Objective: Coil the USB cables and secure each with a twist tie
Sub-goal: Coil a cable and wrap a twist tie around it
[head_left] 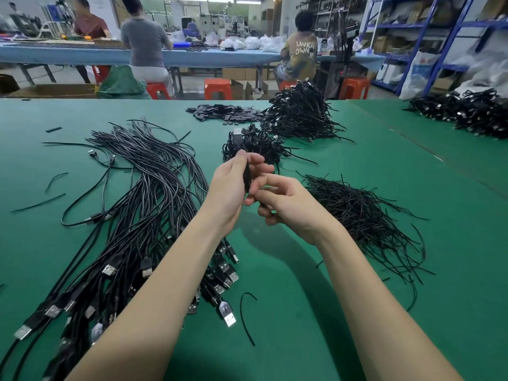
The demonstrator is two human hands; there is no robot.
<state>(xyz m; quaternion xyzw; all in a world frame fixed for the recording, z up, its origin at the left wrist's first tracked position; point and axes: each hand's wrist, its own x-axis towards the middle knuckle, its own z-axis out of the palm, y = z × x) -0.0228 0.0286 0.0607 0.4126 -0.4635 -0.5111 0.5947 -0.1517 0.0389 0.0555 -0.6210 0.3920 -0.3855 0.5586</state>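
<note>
Nearest the camera, two bare forearms reach out over the green matted counter (316, 312) to meet at a small coiled black USB cable (246, 176), held upright above the counter between both hands. The left hand (233, 185) grips the coil, thumb and fingers curled round it near its top. The right hand (283, 203) has its fingers narrowed to a pinch at the coil's lower part, apparently working a thin black twist tie; the tie itself is hidden. Left of the hands lies the loose sheaf of uncoiled black USB cables (143, 188) with silver plugs; right, the heap of thin black twist ties (360, 215); beyond, a mound of finished black coils (299, 114). The risk, I judge: if the left grip slackens before the tie is twisted tight, the loops could spring apart.
</note>
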